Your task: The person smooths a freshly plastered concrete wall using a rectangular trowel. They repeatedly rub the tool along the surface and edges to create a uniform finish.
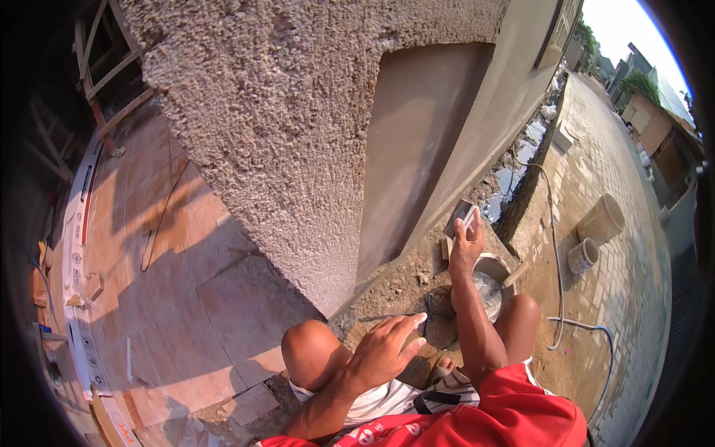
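My right hand (465, 246) is raised beside the plastered wall corner, shut on a small flat tool (463, 212) with a pale edge. My left hand (387, 343) is open above my knee, fingers slightly bent and apart, with nothing in them. Below my right hand sits a bucket (485, 294) of whitish mix, with a handled tool (514, 274) leaning in it. The wall (268, 127) ahead has rough, pebbly render around a smooth recessed panel (410, 141).
Left lie a tiled floor (186, 313), long printed boxes (78, 261) and wooden scaffolding (108, 82). Right are two buckets (599, 216) (583, 257), a hose (555, 246), a drainage ditch (514, 179) with puddles and a paved lane (596, 141) lined by low buildings.
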The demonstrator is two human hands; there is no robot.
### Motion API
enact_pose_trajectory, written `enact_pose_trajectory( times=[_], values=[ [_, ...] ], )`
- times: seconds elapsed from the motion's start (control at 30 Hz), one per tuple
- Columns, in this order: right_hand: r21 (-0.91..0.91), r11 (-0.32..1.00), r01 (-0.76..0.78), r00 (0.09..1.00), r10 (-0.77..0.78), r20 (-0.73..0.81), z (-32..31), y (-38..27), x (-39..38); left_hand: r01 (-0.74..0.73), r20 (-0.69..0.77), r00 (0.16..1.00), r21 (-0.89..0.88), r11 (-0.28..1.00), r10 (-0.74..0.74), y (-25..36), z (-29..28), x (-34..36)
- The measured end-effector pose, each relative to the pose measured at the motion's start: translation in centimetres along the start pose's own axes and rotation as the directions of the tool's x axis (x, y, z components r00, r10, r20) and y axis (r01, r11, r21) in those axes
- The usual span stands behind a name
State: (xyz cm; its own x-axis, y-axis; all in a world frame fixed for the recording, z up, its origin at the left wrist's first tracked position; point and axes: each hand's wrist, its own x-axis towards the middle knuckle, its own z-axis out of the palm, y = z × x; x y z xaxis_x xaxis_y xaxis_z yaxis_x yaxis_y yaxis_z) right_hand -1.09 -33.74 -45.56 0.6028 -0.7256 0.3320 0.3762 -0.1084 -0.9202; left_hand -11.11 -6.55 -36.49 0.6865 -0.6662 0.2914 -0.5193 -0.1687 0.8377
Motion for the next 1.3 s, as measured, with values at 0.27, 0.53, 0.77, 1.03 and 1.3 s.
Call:
enact_pose_trajectory(
  times=[0.27, 0.53, 0.77, 1.03, 1.3],
  values=[
    [-0.681, 0.193, 0.706, 0.674, -0.479, 0.563, 1.2, -14.9, -0.8, -0.012, 0.048, 0.999, -0.066, 0.998, 0.015, 0.8, -0.2, -0.1],
    [-0.438, -0.292, 0.85, 0.333, -0.347, 0.877, 4.7, -17.0, 1.0, -0.077, -0.003, 0.997, -0.087, 0.993, 0.077, 1.4, -0.7, -1.7],
    [-0.371, -0.402, 0.837, 0.279, -0.269, 0.922, 4.7, -13.7, -0.7, -0.097, 0.007, 0.995, -0.052, 0.994, 0.097, 2.0, -1.2, -2.7],
    [-0.311, -0.035, 0.95, 0.312, 0.021, 0.95, 0.3, -6.1, -5.2, -0.126, -0.012, 0.992, -0.023, 0.992, 0.125, 2.3, 0.0, -2.8],
    [-0.2, 0.769, 0.607, 0.785, -0.542, 0.299, 5.3, -14.3, 1.2, -0.064, 0.019, 0.998, -0.026, 0.998, 0.064, 1.7, -0.5, -2.9]
  ],
)
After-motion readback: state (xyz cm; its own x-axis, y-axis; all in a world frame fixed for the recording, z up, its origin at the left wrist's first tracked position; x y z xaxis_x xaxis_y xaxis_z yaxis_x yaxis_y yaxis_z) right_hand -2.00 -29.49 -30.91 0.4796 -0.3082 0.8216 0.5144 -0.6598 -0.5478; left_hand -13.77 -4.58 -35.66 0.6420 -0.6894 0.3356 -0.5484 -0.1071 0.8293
